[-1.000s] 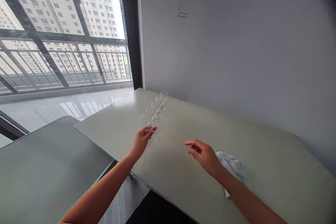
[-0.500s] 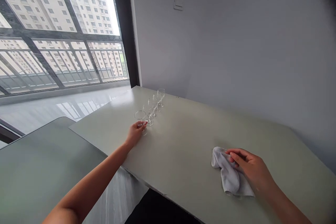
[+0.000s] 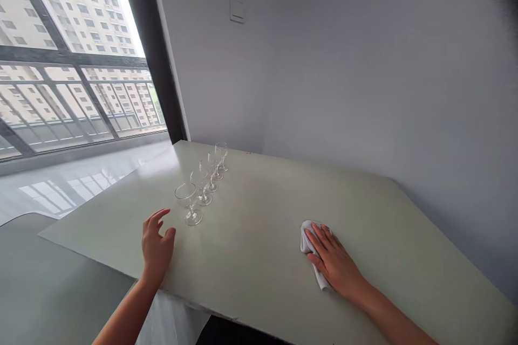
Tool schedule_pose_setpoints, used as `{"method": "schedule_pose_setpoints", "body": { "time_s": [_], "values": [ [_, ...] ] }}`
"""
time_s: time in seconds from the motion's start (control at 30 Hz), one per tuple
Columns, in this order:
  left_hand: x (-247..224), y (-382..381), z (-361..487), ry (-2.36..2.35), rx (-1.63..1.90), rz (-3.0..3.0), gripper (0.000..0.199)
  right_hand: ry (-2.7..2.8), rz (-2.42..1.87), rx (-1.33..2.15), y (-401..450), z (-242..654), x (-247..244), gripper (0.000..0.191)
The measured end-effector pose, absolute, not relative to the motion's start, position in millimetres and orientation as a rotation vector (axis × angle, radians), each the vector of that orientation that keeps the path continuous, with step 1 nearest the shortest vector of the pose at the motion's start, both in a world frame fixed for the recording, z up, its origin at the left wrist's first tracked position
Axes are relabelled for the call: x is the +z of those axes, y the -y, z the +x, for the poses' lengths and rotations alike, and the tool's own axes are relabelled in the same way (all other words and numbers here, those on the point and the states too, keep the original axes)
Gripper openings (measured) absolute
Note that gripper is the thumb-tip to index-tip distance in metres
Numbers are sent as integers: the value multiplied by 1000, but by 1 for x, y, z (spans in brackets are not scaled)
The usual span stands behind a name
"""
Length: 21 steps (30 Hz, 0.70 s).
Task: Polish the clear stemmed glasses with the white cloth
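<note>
Several clear stemmed glasses stand upright in a row on the pale table [image 3: 251, 215], running from the nearest glass [image 3: 186, 192] back to the farthest glass [image 3: 221, 149] near the wall. My left hand [image 3: 157, 240] is just left of and in front of the nearest glass, not touching it, its fingers apart and curved with nothing between them. To the right, my right hand [image 3: 332, 259] lies flat with spread fingers on a white cloth [image 3: 308, 245], pressing it against the tabletop. Part of the cloth is hidden under the palm.
A grey wall [image 3: 343, 64] with a switch plate [image 3: 237, 11] rises behind the table. Another grey-green surface [image 3: 48, 280] lies at the lower left. Beyond it are the shiny floor [image 3: 93, 183] and a large window with railings.
My left hand has let go of the nearest glass and drawn back toward me. My right hand has gone from pinching over the cloth to lying flat on it. The view has turned right.
</note>
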<state>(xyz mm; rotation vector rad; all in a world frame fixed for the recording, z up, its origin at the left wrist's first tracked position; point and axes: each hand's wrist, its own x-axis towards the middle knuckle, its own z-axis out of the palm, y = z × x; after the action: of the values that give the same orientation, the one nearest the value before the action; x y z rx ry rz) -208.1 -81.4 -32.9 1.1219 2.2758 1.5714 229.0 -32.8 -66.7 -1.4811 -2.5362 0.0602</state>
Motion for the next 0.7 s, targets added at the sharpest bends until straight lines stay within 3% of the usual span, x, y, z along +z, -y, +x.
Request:
{"method": "schedule_pose_setpoints", "body": {
  "time_s": [0.2,0.37,0.53,0.7],
  "values": [
    [-37,99,-150,-2070,1660,1194,32,2741,-1100,309,35,142,-58,58],
    [-54,101,-111,-1895,1408,1367,25,2830,-830,394,-13,70,-48,58],
    [-59,103,-108,-1920,1333,1333,27,2823,-1091,374,-102,55,-42,56],
    [-56,104,-109,-1963,1304,1298,28,2658,-1509,303,-177,95,-38,55]
  ]
}}
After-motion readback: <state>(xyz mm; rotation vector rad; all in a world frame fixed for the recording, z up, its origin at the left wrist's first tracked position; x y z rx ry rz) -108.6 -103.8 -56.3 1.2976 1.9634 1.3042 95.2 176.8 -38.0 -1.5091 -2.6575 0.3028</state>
